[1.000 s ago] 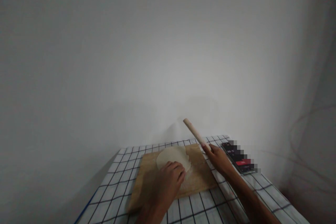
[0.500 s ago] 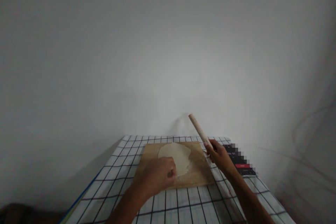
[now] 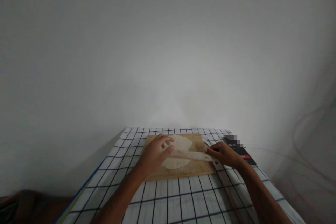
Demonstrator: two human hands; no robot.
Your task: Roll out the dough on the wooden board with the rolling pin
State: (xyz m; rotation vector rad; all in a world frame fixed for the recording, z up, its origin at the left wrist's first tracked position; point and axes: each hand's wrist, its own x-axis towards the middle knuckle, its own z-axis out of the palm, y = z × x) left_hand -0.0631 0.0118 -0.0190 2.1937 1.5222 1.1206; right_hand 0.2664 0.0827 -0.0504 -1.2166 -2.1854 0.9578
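Note:
A pale rolling pin [image 3: 193, 155] lies crosswise over a thin flat sheet of dough [image 3: 181, 142]. The dough rests on a wooden board [image 3: 183, 172]. My right hand [image 3: 223, 153] is closed round the pin's right end. At the left end, my left hand [image 3: 159, 152] has its fingers apart and slightly curled, with the thumb close to the pin. Whether that thumb touches the wood I cannot tell. The left hand covers part of the dough and the left side of the board.
A white cloth with dark grid lines [image 3: 173, 199] covers the table. Right of the board lies a dark, flat device with a red strip [image 3: 243, 155], partly blurred out. A pale wall [image 3: 168, 59] rises behind the table's far edge.
My right hand has brought the rolling pin down from a raised, tilted position to lie across the dough. My left hand has opened from a closed shape and moved slightly up and left.

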